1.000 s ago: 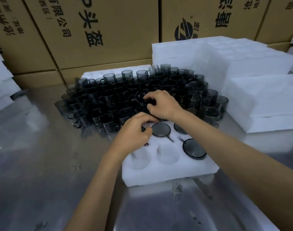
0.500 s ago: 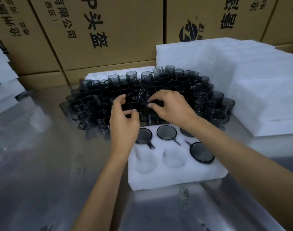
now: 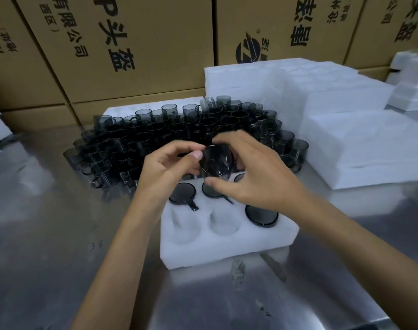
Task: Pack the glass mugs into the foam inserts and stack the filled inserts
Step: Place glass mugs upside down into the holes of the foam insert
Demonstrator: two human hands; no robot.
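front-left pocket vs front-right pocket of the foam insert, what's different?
The front-left pocket is empty, bare white foam inside; the front-right pocket holds a dark glass mug, which looks inverted. The left one's bottom shows; the right one's is hidden by the mug. Both are round pockets in the same foam insert.
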